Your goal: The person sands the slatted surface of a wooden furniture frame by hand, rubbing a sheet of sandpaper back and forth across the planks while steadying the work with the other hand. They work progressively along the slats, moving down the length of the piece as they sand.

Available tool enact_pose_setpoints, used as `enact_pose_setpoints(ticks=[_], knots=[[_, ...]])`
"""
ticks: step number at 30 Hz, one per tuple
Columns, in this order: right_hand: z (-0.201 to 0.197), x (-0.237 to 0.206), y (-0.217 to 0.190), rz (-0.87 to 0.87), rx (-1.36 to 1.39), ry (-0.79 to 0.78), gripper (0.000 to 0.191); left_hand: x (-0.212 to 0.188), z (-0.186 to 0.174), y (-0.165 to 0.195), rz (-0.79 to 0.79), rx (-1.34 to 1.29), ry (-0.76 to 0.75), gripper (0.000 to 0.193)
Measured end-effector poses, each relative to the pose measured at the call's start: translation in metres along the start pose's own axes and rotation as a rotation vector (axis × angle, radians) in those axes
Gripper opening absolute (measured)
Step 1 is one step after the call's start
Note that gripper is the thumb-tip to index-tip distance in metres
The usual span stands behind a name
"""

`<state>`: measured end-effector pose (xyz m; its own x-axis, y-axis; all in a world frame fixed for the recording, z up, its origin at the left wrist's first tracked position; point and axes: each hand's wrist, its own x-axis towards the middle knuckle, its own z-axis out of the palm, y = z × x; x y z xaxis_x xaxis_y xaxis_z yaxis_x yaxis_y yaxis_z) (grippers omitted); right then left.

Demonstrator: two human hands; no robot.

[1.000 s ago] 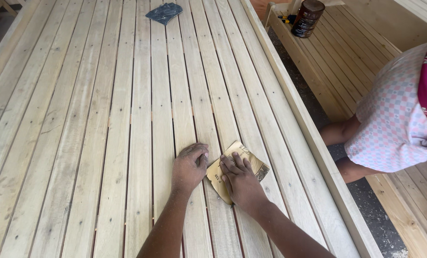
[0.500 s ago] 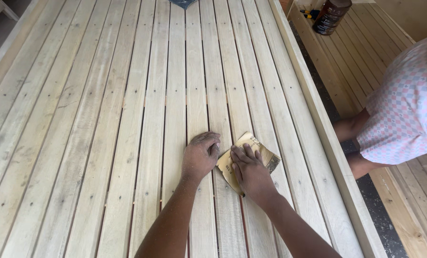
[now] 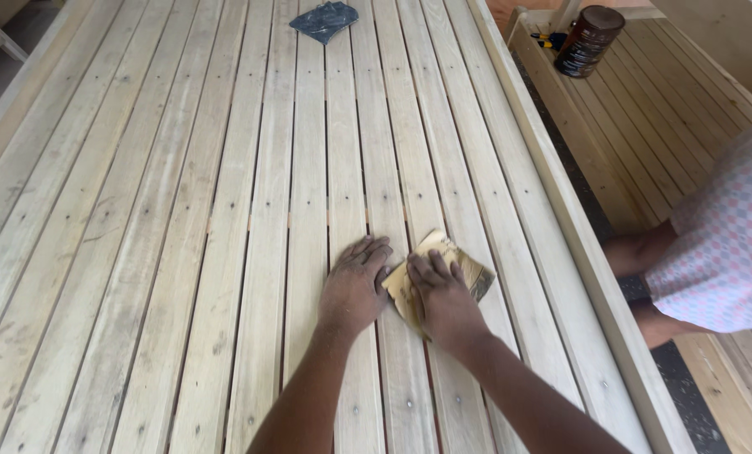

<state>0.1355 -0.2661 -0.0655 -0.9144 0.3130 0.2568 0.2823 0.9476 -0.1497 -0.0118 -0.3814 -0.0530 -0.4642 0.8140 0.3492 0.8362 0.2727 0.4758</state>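
A: What have my hands got?

B: I see my right hand (image 3: 443, 298) lying flat on a tan sheet of sandpaper (image 3: 464, 269), fingers spread and pressing it onto the slatted wooden surface (image 3: 225, 210). My left hand (image 3: 355, 286) rests flat just beside it, fingertips touching the sheet's near edge.

A: Anything else around?

B: A dark blue sheet (image 3: 324, 18) lies well apart at the far end. A brown jar (image 3: 589, 38) stands on the bench (image 3: 645, 109) to the right, where another person in a checked shirt (image 3: 729, 244) crouches
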Motion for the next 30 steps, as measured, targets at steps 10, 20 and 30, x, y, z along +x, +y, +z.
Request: enact_pose_setpoints(ticks=[10,20,30], knots=[[-0.001,0.124,0.041,0.030,0.052,0.083,0.043,0.000,-0.001,-0.003,-0.086,-0.033,0.034,0.036],[0.013,0.031,0.035,-0.132,-0.172,-0.037,0.047,-0.001,0.001,-0.001,-0.147,-0.008,0.008,0.038],[0.014,0.012,0.009,-0.017,-0.226,0.017,0.054,0.002,-0.001,0.000,-0.186,-0.012,-0.017,0.035]])
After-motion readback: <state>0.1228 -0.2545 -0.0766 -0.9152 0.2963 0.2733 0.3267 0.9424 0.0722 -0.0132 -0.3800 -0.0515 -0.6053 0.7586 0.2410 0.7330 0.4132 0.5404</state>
